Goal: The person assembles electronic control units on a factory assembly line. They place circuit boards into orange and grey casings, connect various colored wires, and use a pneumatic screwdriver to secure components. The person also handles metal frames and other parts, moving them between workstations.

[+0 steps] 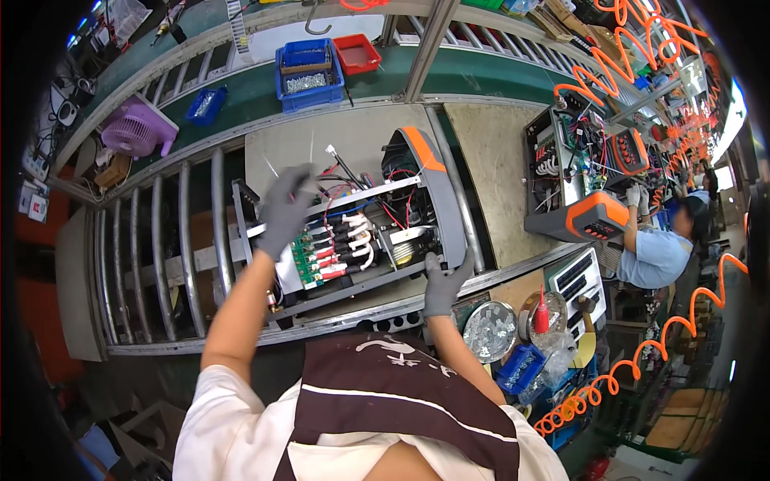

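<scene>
An open machine chassis (353, 240) lies in front of me, with a dark grey and orange end panel (437, 188) on its right. Inside it show a green circuit board (306, 256), red and white sleeved cables (361, 240) and a bundle of loose wires (345, 172). My left hand (287, 212), in a grey glove, is over the chassis's left side. Its fingers are blurred, and a thin pale strip shows beside them. My right hand (447, 282), also gloved, grips the near corner of the end panel, thumb on the inner side.
Metal rollers (164, 248) run to the left. Beyond stand blue bins of small hardware (311, 94), a red bin (357, 54) and a purple fan (132, 132). At right are a second chassis (561, 176), a co-worker (654, 252), round tins (489, 331) and orange coiled hoses (634, 377).
</scene>
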The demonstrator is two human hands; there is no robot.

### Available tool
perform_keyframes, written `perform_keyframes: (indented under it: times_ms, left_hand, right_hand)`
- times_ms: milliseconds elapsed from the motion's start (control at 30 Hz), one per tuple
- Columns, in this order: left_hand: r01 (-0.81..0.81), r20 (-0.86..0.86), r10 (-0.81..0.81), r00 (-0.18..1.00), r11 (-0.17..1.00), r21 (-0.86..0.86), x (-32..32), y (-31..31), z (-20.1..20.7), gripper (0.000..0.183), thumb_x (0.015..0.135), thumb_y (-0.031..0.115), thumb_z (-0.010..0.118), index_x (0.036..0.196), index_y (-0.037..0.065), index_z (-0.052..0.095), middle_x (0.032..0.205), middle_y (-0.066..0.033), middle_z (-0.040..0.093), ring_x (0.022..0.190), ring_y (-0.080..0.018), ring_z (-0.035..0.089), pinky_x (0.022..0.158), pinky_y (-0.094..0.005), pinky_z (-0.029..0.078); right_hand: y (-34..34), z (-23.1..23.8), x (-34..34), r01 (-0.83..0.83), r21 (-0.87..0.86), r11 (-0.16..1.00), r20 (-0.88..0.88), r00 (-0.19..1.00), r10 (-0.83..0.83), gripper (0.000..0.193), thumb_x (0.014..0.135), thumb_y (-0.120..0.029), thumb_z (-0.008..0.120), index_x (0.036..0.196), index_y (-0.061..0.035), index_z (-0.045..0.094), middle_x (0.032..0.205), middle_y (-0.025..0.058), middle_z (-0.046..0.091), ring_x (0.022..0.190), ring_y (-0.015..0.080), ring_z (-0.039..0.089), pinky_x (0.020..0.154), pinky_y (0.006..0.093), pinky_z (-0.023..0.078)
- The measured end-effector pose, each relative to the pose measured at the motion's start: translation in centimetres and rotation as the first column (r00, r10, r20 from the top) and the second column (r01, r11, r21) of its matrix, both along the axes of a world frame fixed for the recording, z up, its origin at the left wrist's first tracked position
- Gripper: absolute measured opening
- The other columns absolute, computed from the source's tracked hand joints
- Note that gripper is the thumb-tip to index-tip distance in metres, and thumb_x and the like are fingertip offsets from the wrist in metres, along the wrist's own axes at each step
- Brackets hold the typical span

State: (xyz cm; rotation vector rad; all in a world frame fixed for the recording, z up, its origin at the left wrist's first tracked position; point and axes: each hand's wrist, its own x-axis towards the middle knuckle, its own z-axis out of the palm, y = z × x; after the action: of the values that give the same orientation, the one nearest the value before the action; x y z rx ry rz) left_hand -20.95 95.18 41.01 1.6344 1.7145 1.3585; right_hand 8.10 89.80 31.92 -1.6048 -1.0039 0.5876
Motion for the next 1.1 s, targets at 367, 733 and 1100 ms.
perform_keyframes:
  times_ms: [367, 733, 1100]
  left_hand:
    - [0.105, -0.555, -0.055, 0.83, 0.993, 0.058, -9.3, -7.6, -4.2, 0.021, 0.08, 0.02, 0.062, 0.093, 0.004, 0.057, 0.083, -0.0139, 0.055, 0.086, -0.0341, 0.052, 0.08, -0.0428, 0.042]
    - [0.094, -0.671, -0.194, 0.716, 0.979, -0.183, 1.3, -14.2, -1.2, 0.043, 0.083, 0.031, 0.06, 0.105, -0.005, 0.052, 0.087, -0.0178, 0.055, 0.082, -0.0335, 0.052, 0.077, -0.0445, 0.041]
    - [0.444, -0.652, -0.385, 0.653, 0.892, -0.082, -4.0, -12.0, -2.4, 0.043, 0.063, 0.037, 0.079, 0.085, 0.007, 0.057, 0.07, -0.0069, 0.052, 0.069, -0.0268, 0.05, 0.068, -0.0425, 0.038]
  right_hand:
    - [15.0, 0.6, -0.1, -0.186, -0.07, 0.98, 0.284, 0.938, 0.198, 0.079, 0.065, -0.01, 0.064, 0.137, -0.0042, 0.035, 0.128, 0.0215, 0.04, 0.115, 0.0333, 0.045, 0.099, 0.039, 0.038]
    - [22.2, 3.2, -0.8, -0.384, -0.169, 0.908, 0.202, 0.888, 0.413, 0.075, 0.069, -0.007, 0.06, 0.139, -0.0053, 0.034, 0.135, 0.0272, 0.038, 0.123, 0.0363, 0.043, 0.104, 0.0349, 0.034]
    - [-1.4, 0.4, -4.2, -0.542, -0.418, 0.729, 0.039, 0.792, 0.61, 0.089, 0.073, -0.039, 0.065, 0.139, 0.001, 0.02, 0.122, 0.0283, 0.046, 0.113, 0.0413, 0.047, 0.099, 0.0451, 0.036]
